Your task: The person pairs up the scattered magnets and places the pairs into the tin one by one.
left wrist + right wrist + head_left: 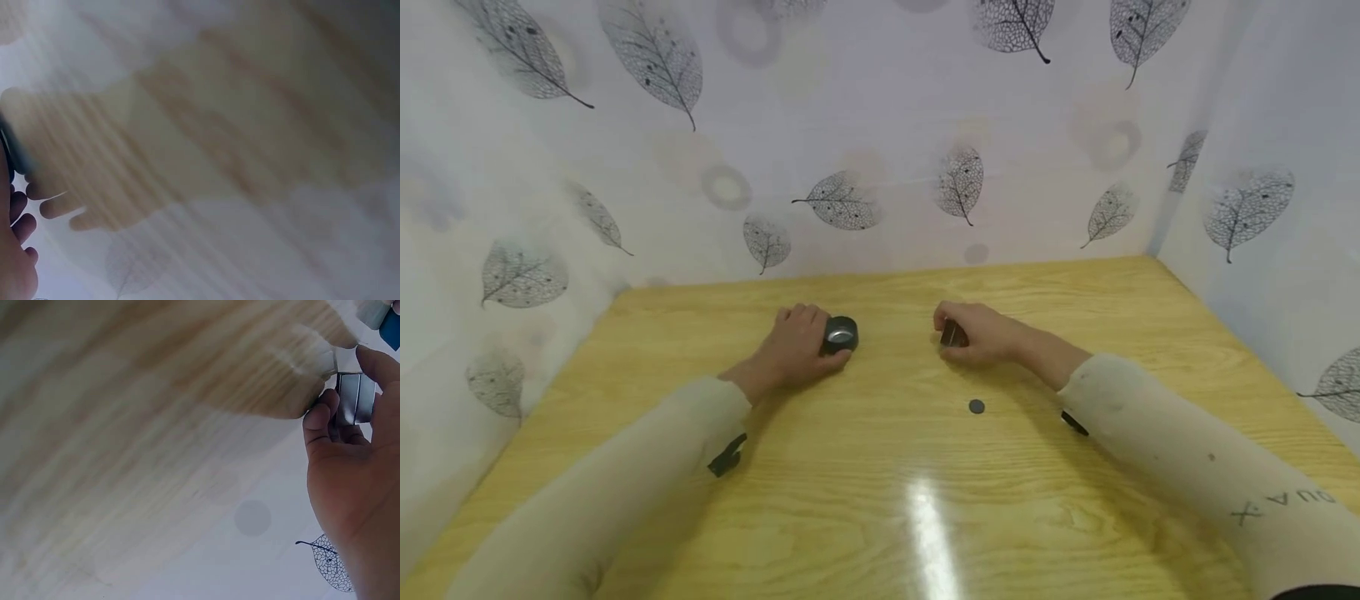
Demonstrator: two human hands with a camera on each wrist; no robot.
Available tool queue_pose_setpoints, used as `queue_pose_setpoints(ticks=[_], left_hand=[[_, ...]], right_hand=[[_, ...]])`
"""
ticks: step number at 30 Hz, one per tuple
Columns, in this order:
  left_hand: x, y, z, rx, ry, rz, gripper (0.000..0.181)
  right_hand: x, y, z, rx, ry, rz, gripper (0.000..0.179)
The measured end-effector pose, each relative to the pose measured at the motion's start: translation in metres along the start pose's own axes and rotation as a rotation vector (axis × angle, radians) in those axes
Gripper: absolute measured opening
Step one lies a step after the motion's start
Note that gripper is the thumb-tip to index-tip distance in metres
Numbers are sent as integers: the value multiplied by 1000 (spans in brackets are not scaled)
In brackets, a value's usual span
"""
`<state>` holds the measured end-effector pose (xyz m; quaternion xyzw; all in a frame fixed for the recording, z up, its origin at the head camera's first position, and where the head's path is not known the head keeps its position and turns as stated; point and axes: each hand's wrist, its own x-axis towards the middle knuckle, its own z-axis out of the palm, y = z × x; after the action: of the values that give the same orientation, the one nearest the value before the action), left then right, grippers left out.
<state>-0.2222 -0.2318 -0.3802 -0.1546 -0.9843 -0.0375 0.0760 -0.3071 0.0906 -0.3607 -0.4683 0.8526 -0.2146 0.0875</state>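
Left of the table's middle, my left hand (797,348) holds a black round thing (840,333) with a silvery hollow facing up; its kind is unclear. The thumb lies along its near side and the fingers along its far side. In the left wrist view only part of that hand (19,250) shows at the edge. Across from it, my right hand (981,333) grips a small, dark, shiny metal piece (953,334) between thumb and fingers. The right wrist view shows this piece as silvery metal (356,400) with a seam. A small grey disc (976,407) lies flat on the table nearer to me.
The wood-grain table (820,500) reaches back to a pale curtain (880,108) printed with leaves, which also closes off both sides. Light glares off the table's near middle.
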Motion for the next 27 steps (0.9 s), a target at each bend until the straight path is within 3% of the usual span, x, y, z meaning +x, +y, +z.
queue_pose_setpoints(ticks=[5,14,24,27], left_hand=[[-1,2,-3,-3,-1,-5,70],[0,2,-2,-7,-9,-5,71],[-2,3,-3,-14,-7,-3,71],[-1,2,-2,-4,-11,-4,71]], right_hand=[[0,1,0,-24,-15,48,28],[1,3,0,-79,-34,58,29],[-1,5,3,-135,41,-88,25],[-2,3,3,-147,45,-96,23]])
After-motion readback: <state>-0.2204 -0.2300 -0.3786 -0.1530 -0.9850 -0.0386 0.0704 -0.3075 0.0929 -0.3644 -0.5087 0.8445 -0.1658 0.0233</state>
